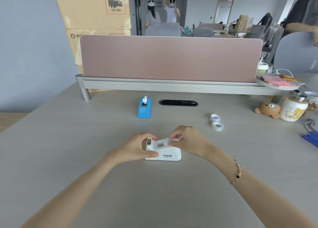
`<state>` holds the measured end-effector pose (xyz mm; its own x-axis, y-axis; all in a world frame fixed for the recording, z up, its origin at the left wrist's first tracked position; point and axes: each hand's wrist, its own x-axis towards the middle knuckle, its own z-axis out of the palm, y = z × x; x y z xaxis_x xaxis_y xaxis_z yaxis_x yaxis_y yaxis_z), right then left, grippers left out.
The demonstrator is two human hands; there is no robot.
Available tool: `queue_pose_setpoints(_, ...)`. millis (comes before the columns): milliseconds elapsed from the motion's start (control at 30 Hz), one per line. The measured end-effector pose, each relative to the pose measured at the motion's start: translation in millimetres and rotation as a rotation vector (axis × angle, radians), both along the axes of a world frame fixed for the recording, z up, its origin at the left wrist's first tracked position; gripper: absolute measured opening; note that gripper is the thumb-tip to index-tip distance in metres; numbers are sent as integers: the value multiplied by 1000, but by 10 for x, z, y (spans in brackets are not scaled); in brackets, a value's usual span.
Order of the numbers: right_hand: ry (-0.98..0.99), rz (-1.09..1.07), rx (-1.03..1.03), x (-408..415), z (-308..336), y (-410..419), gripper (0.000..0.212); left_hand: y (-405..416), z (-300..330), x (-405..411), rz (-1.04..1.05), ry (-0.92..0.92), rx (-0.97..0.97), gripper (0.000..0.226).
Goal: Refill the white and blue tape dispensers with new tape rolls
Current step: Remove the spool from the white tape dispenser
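A white tape dispenser [167, 154] marked VIVID stands on the grey desk in front of me. My left hand [137, 146] grips its cutter end. My right hand [187, 142] is closed over the roll slot at the other end; what its fingers pinch is mostly hidden. Farther back stands a blue tape dispenser [144, 108] with a white roll in it. To the right lie two tape rolls on the desk, a white one [215, 117] and a clear one [217, 125] just in front of it.
A pink divider panel [170, 59] on a grey rail closes the back of the desk, with a black cable slot [178, 103] before it. A bear toy [268, 109], a printed flask [293, 109] and a blue object [311, 138] sit at the right. Cardboard boxes [93, 9] rise back left.
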<state>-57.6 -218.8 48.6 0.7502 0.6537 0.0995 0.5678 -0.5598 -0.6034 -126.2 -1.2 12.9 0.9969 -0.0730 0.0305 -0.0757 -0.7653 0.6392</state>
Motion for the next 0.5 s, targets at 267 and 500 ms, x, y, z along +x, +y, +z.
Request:
queue_pose_setpoints(267,49,-40,49,-39,47,-44,13,-64,31,23,-18,-65,-28,46)
queue_pose_setpoints(500,226,-120,275,-4,96,-91,12,-187,143,82,-7,-179,-109,36)
